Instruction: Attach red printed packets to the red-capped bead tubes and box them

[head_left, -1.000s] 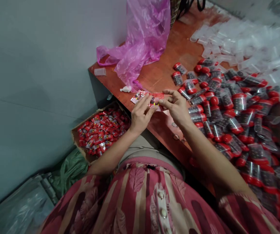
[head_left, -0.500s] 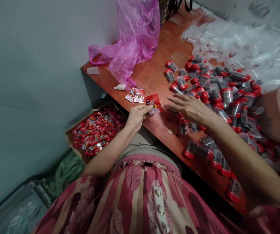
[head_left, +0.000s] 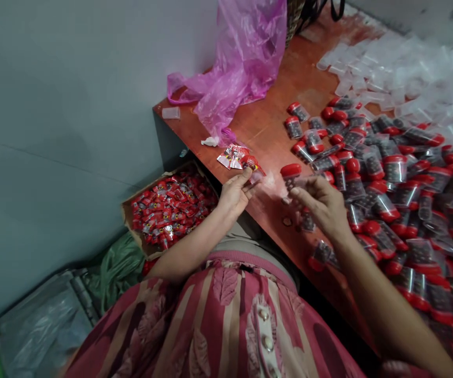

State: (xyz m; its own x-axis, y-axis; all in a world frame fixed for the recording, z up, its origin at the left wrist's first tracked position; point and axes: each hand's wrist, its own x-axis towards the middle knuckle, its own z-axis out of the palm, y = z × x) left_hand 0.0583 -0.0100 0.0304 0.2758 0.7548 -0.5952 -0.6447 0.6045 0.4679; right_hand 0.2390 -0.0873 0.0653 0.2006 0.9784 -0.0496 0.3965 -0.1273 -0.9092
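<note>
My left hand [head_left: 236, 191] pinches a red printed sachet [head_left: 253, 165] near the table's front edge. Just behind it lie a few more red and white sachets [head_left: 232, 156]. In my right hand [head_left: 320, 202] is a small clear container with a red cap [head_left: 290, 170], its dark contents showing through the wall. The fingers partly cover its lower part. The two hands are a short way apart, with the container to the right of the sachet. Right of that hand spreads a heap of similar red-capped containers [head_left: 376, 199].
Clear empty tubes [head_left: 399, 73] are piled at the back right of the red-brown table [head_left: 308, 63]. A pink plastic bag [head_left: 245, 63] lies at the back. A cardboard box [head_left: 129, 215] of red packets [head_left: 171, 210] stands lower left, by a green bag [head_left: 122, 270].
My right hand, open over the table before, has picked up a red-capped container and brought it toward my left hand. My left hand still holds the sachet. The view has shifted.
</note>
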